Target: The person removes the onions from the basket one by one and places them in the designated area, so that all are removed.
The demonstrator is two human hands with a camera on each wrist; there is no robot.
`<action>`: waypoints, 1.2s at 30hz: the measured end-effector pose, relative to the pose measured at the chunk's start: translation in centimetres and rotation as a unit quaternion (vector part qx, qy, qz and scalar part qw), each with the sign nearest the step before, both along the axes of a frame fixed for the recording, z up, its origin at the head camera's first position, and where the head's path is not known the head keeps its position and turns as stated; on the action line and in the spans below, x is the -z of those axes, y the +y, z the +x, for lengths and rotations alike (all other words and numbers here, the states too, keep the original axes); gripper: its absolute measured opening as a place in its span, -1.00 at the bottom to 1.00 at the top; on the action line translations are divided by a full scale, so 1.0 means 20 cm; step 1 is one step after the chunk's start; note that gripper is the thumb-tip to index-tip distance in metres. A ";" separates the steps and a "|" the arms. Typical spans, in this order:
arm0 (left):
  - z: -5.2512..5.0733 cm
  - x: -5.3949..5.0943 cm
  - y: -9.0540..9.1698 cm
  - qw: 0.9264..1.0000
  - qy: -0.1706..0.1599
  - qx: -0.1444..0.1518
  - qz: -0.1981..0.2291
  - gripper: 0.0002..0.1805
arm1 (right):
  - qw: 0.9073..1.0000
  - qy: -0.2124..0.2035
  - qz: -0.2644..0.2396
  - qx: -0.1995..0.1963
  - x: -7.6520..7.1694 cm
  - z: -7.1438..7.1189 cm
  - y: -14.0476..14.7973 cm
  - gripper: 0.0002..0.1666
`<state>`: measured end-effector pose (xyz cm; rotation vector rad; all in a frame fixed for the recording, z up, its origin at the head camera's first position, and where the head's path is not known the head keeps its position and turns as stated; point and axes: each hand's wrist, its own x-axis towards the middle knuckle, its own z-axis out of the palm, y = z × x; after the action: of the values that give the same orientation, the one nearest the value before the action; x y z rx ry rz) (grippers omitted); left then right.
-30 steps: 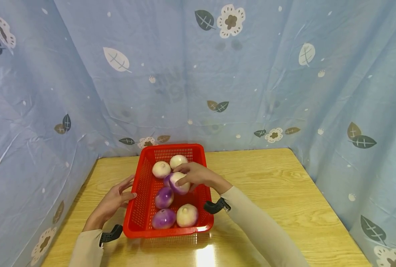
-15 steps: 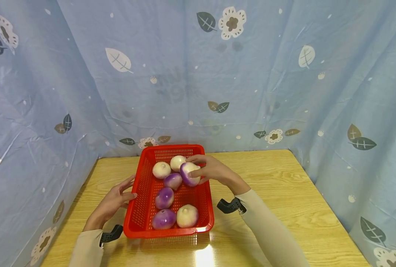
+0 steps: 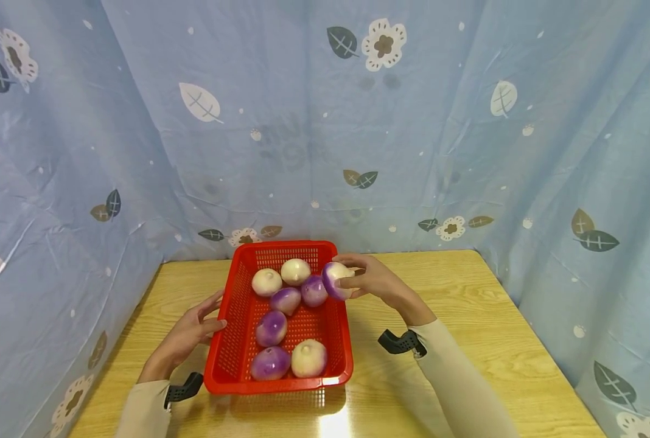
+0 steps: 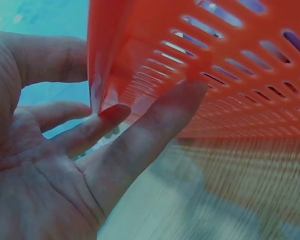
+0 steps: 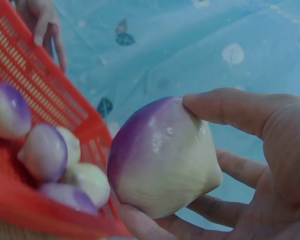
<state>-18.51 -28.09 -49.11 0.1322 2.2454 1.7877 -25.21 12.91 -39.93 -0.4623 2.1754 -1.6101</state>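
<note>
My right hand (image 3: 377, 281) holds a purple-and-white turnip (image 3: 337, 281) above the right rim of a red plastic basket (image 3: 349, 350). In the right wrist view the thumb lies on one side of the turnip (image 5: 162, 157) and the fingers curl beneath it. Several other turnips lie in the basket, among them a pale one (image 3: 309, 358) and a purple one (image 3: 271, 363) at the near end. My left hand (image 3: 190, 331) grips the basket's left rim, its thumb over the edge. In the left wrist view, fingers reach under the rim (image 4: 97, 55) against the slotted outer wall.
The basket stands on a wooden table (image 3: 423, 304), whose surface extends to its right. A blue curtain (image 3: 281, 121) with leaf and flower prints hangs behind the table and along both sides.
My right hand has lifted the turnip from among the others and carried it right, to above the basket's right rim. Another turnip beneath it now shows. My left hand stays at the left rim.
</note>
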 end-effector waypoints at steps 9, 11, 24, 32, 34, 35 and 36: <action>0.00 0.01 0.00 1.000 0.005 0.004 0.006 -0.12 | 0.999 -0.003 -0.008 0.035 0.09 -0.04 0.14 -0.33; 0.00 0.01 0.00 1.000 0.004 -0.002 0.006 -0.13 | 0.999 -0.002 -0.009 0.038 0.10 -0.05 0.17 -0.32; -0.01 0.01 0.00 1.000 0.004 -0.015 0.002 -0.14 | 0.996 -0.023 0.002 0.092 0.30 -0.17 0.34 -0.30; -0.01 0.00 0.01 1.000 0.001 -0.016 -0.003 -0.13 | 0.994 -0.016 0.038 0.106 0.38 -0.24 0.42 -0.28; -0.01 -0.01 0.00 1.000 0.002 -0.014 -0.003 -0.13 | 0.993 -0.013 0.049 0.109 0.39 -0.27 0.43 -0.28; -0.01 -0.01 0.00 1.000 0.002 -0.012 -0.002 -0.13 | 0.992 -0.012 0.055 0.112 0.40 -0.28 0.43 -0.29; 0.00 -0.01 0.00 1.000 0.000 -0.013 0.001 -0.13 | 0.991 -0.011 0.061 0.115 0.40 -0.29 0.43 -0.28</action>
<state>-18.59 -28.06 -48.92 0.1052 2.2556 1.8032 -30.93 21.60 -47.98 -0.1609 2.3663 -1.5738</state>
